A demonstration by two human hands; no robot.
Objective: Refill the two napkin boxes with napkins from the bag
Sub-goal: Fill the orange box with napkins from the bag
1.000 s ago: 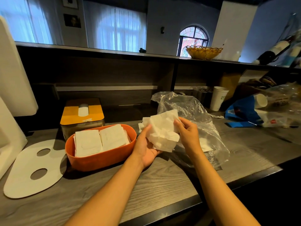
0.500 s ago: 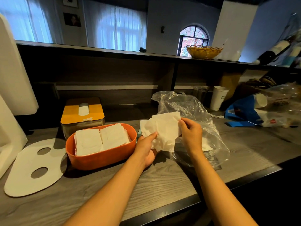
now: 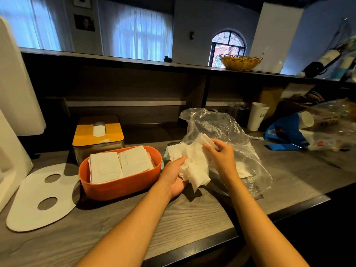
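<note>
Grey wood-grain countertop (image 3: 192, 214) carries an orange napkin box (image 3: 123, 186) near its middle, filled with two stacks, and a yellow-lidded box (image 3: 98, 132) behind it. Toward the right edge, over the clear plastic bag (image 3: 227, 130), the left hand (image 3: 174, 176) cradles loose napkins (image 3: 192, 162) with thumb pressed on them; the right hand (image 3: 221, 157) pinches their top.
</note>
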